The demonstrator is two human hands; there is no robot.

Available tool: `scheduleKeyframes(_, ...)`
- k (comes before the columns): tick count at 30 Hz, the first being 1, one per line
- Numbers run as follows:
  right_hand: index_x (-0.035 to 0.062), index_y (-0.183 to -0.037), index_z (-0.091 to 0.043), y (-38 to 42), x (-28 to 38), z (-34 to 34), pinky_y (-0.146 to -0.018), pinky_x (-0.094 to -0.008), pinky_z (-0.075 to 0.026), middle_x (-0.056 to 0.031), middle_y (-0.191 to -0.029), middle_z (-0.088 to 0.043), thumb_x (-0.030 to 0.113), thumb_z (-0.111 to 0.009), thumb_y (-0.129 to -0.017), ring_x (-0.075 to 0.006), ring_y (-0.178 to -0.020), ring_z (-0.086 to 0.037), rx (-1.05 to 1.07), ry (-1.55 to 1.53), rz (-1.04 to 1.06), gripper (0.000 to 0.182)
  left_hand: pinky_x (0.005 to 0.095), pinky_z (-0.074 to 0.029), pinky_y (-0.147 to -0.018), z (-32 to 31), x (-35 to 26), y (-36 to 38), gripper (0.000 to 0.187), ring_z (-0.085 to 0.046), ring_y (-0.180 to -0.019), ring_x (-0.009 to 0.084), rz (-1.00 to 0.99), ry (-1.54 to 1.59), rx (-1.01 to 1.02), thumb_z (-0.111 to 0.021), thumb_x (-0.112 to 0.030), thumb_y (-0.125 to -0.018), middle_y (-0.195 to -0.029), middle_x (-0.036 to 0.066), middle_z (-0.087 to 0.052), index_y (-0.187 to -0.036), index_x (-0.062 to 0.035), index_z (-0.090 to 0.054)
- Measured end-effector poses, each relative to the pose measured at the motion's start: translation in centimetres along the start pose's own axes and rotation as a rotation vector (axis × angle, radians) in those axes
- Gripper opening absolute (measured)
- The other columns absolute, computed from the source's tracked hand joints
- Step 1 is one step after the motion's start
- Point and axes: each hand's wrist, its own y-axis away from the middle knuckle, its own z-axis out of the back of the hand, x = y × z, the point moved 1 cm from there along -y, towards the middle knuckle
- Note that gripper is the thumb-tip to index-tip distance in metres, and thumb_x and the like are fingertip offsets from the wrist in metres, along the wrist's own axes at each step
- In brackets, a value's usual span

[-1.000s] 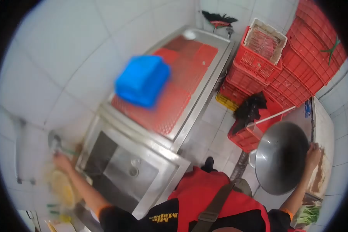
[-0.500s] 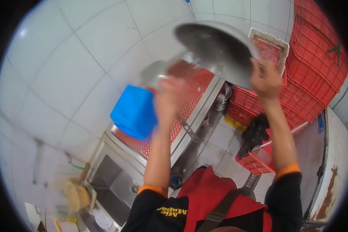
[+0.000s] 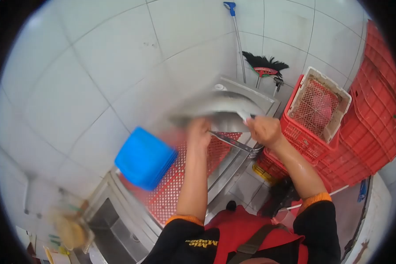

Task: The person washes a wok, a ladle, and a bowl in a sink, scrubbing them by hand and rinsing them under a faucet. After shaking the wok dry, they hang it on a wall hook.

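Over the back of the metal counter, a large grey wok (image 3: 224,104) is smeared by motion. My right hand (image 3: 265,130) is closed on its right edge, where a small dark handle shows. At the wok's near left edge, my left hand (image 3: 200,132) has curled fingers; what they hold is hidden. A long metal handle (image 3: 234,141) runs from beside my left hand toward the counter's front edge, its other end out of sight. Left of my left forearm, a blue plastic container (image 3: 144,159) sits on the red perforated mat (image 3: 174,189).
A steel sink (image 3: 114,233) lies at lower left, beside a blurred yellowish basin (image 3: 70,231). Stacked red crates (image 3: 361,127) and a white-rimmed crate (image 3: 317,105) fill the right side. A broom (image 3: 266,66) and a blue-topped pole (image 3: 237,35) lean on the tiled wall.
The wok has come down and left from its raised, tilted position, my right hand with it. The metal handle lies farther right, nearer the wok. The whole view has shifted, showing the broom.
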Motion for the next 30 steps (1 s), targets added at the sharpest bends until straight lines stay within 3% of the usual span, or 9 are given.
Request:
scheduleKeyframes(4,0.006,-0.087,-0.057,1.8,-1.0,1.2,-0.036,-0.0295,-0.035,-0.001,-0.053,-0.041,0.008,-0.067,-0.074,-0.0159,-0.042,-0.045,0.032,-0.026,0.005,0.016,0.0215,-0.023,-0.034,1.4,1.3,-0.2,0.009,-0.026,-0.038,0.0085,0.005,0.273,0.056,-0.047,-0.012,-0.082,-0.065,0.003,-0.048,-0.077,-0.0051,-0.05)
scheduleKeyframes(13,0.0019,-0.1,-0.057,7.5,-3.9,2.9,-0.05,-0.0333,-0.043,-0.0075,-0.065,-0.047,0.013,-0.059,-0.081,-0.0204,-0.056,-0.052,0.091,-0.317,-0.15,0.022,0.0204,-0.023,-0.035,-0.7,4.5,-2.1,0.013,-0.028,-0.04,0.0062,-0.034,-0.137,0.015,-0.054,-0.002,-0.079,-0.057,-0.002,-0.037,-0.077,-0.0097,-0.044)
scheduleKeyframes(15,0.0013,-0.11,-0.052,8.9,-4.8,2.5,-0.076,-0.038,-0.043,-0.0133,-0.091,-0.052,0.018,-0.052,-0.088,-0.0216,-0.086,-0.053,-0.132,-0.55,-0.734,0.028,0.0187,-0.026,-0.033,-2.4,4.8,-1.2,0.006,-0.031,-0.038,0.0062,-0.074,-0.228,0.043,-0.057,-0.007,-0.079,-0.065,0.0,-0.049,-0.079,-0.0067,-0.052)
scheduleKeyframes(16,0.0013,-0.11,-0.052,10.0,-5.7,1.4,-0.076,-0.038,-0.043,-0.0133,-0.091,-0.052,0.018,-0.052,-0.088,-0.0216,-0.086,-0.053,-0.14,-0.564,-0.727,0.028,0.018,-0.028,-0.033,-3.2,4.6,-1.0,0.007,-0.036,-0.039,0.0064,-0.088,-0.237,0.095,-0.057,-0.006,-0.079,-0.068,0.0,-0.052,-0.085,-0.0052,-0.053)
scheduleKeyframes(19,-0.0003,-0.135,-0.027,14.6,-9.5,-4.1,-0.102,-0.0402,-0.029,-0.0173,-0.13,-0.038,0.028,-0.053,-0.09,-0.0277,-0.122,-0.036,-0.033,-1.535,-1.818,0.06,0.0174,-0.03,-0.033,-3.9,4.4,-3.0,0.021,-0.045,-0.043,0.0066,-0.266,-0.287,0.272,-0.057,-0.009,-0.081,-0.078,0.006,-0.06,-0.099,0.0002,-0.054)
scheduleKeyframes(23,0.0028,-0.138,-0.026,12.0,-14.5,-9.0,-0.103,-0.0409,-0.028,-0.0132,-0.136,-0.035,0.026,-0.062,-0.086,-0.0263,-0.127,-0.033,-0.116,-1.54,-1.503,0.067,0.0177,-0.03,-0.032,-8.1,3.5,-5.5,0.03,-0.045,-0.041,0.0069,-0.511,-0.399,0.35,-0.055,-0.013,-0.084,-0.077,0.01,-0.062,-0.108,0.0045,-0.05)
scheduleKeyframes(25,0.0033,-0.136,-0.03,11.5,-16.0,-11.0,-0.103,-0.0376,-0.029,-0.011,-0.131,-0.042,0.02,-0.066,-0.083,-0.0236,-0.124,-0.037,-0.309,-1.564,-1.64,0.067,0.0176,-0.031,-0.033,-10.3,3.4,-6.9,0.029,-0.044,-0.04,0.0064,-0.585,-0.4,0.376,-0.053,-0.012,-0.086,-0.077,0.01,-0.062,-0.11,0.0049,-0.049)
scheduleKeyframes(27,0.0033,-0.132,-0.037,12.2,-16.7,-13.8,-0.101,-0.0352,-0.032,-0.0101,-0.125,-0.048,0.018,-0.068,-0.081,-0.0211,-0.12,-0.042,-0.145,-2.254,-1.35,0.061,0.0173,-0.033,-0.034,-12.7,3.6,-8.5,0.028,-0.041,-0.037,0.0053,-0.675,-0.378,0.42,-0.047,-0.012,-0.091,-0.077,0.01,-0.062,-0.112,0.0057,-0.048)
scheduleKeyframes(30,0.0034,-0.121,-0.048,13.1,-16.2,-13.6,-0.09,-0.0346,-0.043,-0.0084,-0.115,-0.054,0.011,-0.069,-0.079,-0.018,-0.107,-0.051,0.136,-2.043,-1.093,0.048,0.0176,-0.033,-0.035,-15.2,5.2,-10.5,0.027,-0.039,-0.036,0.0047,-0.604,-0.369,0.485,-0.045,-0.014,-0.093,-0.074,0.009,-0.062,-0.111,0.0046,-0.05)
